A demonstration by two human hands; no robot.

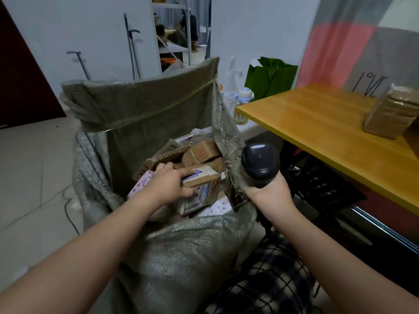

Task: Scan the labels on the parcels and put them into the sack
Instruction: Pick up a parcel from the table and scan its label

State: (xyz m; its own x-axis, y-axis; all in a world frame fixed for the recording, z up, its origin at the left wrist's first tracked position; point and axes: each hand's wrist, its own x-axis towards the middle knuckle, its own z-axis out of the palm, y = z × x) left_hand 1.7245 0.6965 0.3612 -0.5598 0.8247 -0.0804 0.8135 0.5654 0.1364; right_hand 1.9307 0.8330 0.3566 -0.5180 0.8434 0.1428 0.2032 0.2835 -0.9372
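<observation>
A small cardboard parcel (201,179) with a blue-and-white shipping label sits inside the mouth of a tall woven sack (140,103), on top of the pile. My left hand (169,181) grips it by one end, fingers curled over the top edge and thumb underneath. I judge this to be the drop-in step. I cannot tell whether its label has been scanned.

Under and around it the sack already holds many parcels: brown cartons (201,152), a pink floral packet (140,184) and a white mailer (217,208). They fill the bottom of the sack, well below the far rim, so a good share of the work looks done.

My right hand (269,193) is wrapped round the handle of a black barcode scanner (259,159), just beside the sack's frayed right edge. The edge lies against that hand, but I cannot tell if it is pinched.

To the right, a yellow wooden table (317,123) carries a taped brown parcel (392,112), well apart from the sack, so at least this one is left to scan and bag. Part of another brown shape shows at the frame's right edge.
</observation>
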